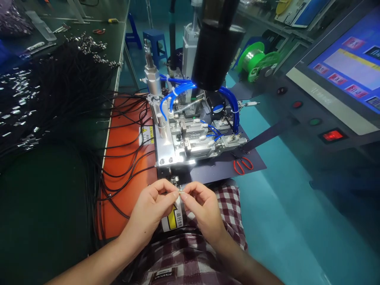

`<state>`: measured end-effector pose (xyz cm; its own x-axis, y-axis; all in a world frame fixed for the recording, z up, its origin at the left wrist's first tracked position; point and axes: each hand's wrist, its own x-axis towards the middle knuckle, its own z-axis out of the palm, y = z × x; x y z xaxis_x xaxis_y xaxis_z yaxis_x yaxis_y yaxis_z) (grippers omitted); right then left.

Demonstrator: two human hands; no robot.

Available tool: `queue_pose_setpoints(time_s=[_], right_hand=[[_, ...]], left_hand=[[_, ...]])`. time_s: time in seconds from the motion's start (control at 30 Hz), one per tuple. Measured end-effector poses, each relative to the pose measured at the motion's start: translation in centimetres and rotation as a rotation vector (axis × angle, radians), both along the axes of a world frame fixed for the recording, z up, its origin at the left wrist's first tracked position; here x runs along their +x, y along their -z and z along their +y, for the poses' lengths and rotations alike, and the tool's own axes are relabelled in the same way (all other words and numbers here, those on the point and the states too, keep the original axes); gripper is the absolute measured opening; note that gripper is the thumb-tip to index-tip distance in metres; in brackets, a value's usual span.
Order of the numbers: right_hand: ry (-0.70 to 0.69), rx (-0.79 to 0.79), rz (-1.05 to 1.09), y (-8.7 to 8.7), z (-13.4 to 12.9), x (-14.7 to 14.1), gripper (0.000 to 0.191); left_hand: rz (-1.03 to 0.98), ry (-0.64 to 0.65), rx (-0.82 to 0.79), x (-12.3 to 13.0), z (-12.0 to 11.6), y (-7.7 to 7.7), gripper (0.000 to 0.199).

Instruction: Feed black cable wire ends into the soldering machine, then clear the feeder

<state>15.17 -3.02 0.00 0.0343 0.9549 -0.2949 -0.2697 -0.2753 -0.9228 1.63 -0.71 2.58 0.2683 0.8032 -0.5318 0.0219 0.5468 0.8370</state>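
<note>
Pinching one tiny pale sliver (182, 192), too small to identify, between closed fingers of left hand (154, 204) and right hand (204, 208), near centre, equally close to both, seemingly lying left to right. Counting outward: one red-handled scissors (242, 165) right, one metal machine (197, 148) centre, one green spool (257, 65) far right.

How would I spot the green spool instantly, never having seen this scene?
Start at the blue-lit screen at right. Between it and the large black cylinder lies the spool, wound with silvery strand. Bright green sets it apart from the blue tubes below-left.
</note>
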Motion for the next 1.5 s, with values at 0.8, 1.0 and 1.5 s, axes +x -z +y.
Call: queue_pose_setpoints(time_s=[0.8, 1.0, 1.5], right_hand=[[-0.025, 0.080, -0.221, -0.9, 0.2, 0.9, 0.013], [-0.042, 0.017, -0.128, -0.7, 0.5, 1.4, 0.017], [-0.106, 0.010, -0.094, -0.2, 0.3, 0.8, 0.016]], left_hand=[[0.103, 0.073, 0.060, -0.1, 0.0, -0.3, 0.023], [0.051, 0.045, 0.035, 0.0, 0.4, -0.6, 0.016], [0.070, 0.073, 0.050, 0.0, 0.5, -0.6, 0.019]])
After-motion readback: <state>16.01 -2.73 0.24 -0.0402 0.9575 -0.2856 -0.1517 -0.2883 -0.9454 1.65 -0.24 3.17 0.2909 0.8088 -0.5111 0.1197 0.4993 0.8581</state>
